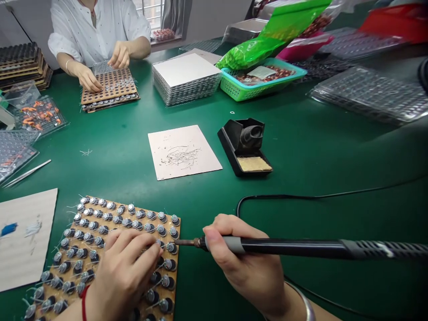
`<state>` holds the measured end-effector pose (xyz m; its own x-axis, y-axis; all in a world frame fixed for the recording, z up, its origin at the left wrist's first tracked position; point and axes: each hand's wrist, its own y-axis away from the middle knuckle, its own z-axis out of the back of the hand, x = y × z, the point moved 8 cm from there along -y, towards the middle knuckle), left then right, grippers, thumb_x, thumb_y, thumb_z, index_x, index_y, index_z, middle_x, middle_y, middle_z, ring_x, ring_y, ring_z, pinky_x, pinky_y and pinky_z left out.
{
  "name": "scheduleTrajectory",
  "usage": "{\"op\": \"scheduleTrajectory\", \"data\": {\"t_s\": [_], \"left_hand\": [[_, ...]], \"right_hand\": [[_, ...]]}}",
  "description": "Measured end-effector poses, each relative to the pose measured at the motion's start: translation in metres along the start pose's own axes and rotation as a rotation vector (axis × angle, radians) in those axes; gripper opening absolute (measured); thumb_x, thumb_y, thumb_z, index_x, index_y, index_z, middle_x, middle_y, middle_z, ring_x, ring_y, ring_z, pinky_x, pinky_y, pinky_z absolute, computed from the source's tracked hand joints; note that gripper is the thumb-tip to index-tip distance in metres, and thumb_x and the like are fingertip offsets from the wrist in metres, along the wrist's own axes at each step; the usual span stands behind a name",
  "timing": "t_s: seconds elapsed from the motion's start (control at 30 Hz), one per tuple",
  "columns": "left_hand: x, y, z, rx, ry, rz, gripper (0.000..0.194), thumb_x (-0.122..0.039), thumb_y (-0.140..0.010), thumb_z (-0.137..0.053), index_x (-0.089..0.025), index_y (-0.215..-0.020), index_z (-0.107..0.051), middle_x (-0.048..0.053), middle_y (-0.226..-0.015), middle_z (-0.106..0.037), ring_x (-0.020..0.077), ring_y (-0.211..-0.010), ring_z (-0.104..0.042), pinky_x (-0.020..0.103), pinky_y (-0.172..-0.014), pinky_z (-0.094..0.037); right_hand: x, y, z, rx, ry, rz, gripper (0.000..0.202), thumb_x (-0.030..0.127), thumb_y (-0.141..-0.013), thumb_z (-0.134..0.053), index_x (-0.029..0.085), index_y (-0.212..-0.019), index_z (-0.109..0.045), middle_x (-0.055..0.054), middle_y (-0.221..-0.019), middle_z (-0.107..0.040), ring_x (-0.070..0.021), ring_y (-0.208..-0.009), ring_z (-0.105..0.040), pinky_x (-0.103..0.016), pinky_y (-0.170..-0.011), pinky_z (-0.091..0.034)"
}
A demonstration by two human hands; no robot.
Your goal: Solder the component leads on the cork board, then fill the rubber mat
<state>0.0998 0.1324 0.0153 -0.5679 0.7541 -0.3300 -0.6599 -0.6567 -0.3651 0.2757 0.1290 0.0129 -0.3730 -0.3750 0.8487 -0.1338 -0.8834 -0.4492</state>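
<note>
My right hand (247, 258) grips a soldering iron (294, 247) with a black and grey handle. Its tip reaches left to a small round silver-topped component (171, 248) at the right edge of a brown board (177, 227). Rows of such components with thin wire leads stand on this board. Over its middle is my left hand (125, 267), fingers bent and pinched together just left of the iron's tip. Whatever lies between those fingertips is too small or hidden to make out.
A black soldering stand (244, 138) with a yellow sponge (254, 164) sits beyond the iron. Wire clippings lie on a white card (203, 156). Tweezers (28, 173) are at left. Across the table a co-worker (100, 40) handles another board (110, 84). The iron's cable (284, 196) trails right.
</note>
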Motion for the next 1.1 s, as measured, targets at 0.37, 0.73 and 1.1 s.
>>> {"op": "scheduleTrajectory", "data": {"t_s": [0.37, 0.73, 1.1], "left_hand": [[-0.0078, 0.004, 0.0014, -0.007, -0.106, -0.129, 0.027, -0.009, -0.101, -0.042, -0.011, -0.102, -0.069, 0.008, -0.106, -0.076, 0.0234, -0.096, -0.066, 0.037, -0.085, -0.039], [-0.0098, 0.0024, 0.0031, -0.008, -0.115, -0.152, 0.031, -0.007, -0.101, -0.039, -0.01, -0.101, -0.069, 0.009, -0.105, -0.076, 0.0237, -0.096, -0.066, 0.037, -0.085, -0.039], [-0.0107, 0.0017, 0.0004, 0.011, -0.12, -0.174, 0.033, -0.007, -0.101, -0.037, -0.009, -0.101, -0.07, 0.01, -0.104, -0.076, 0.0246, -0.095, -0.065, 0.038, -0.084, -0.039]], "right_hand": [[0.0009, -0.0013, -0.003, 0.019, 0.016, -0.007, 0.025, 0.012, -0.09, -0.056, 0.021, -0.068, -0.049, 0.006, -0.057, -0.046, -0.0077, -0.047, -0.044, -0.02, -0.045, -0.039], [0.0002, -0.0021, -0.0031, 0.023, -0.003, -0.011, 0.024, 0.012, -0.089, -0.056, 0.02, -0.067, -0.052, 0.005, -0.056, -0.047, -0.009, -0.046, -0.045, -0.022, -0.043, -0.04], [-0.0004, -0.0013, -0.0038, 0.033, -0.008, -0.018, 0.024, 0.011, -0.088, -0.056, 0.02, -0.066, -0.053, 0.005, -0.056, -0.047, -0.0089, -0.046, -0.045, -0.021, -0.043, -0.039]]}}
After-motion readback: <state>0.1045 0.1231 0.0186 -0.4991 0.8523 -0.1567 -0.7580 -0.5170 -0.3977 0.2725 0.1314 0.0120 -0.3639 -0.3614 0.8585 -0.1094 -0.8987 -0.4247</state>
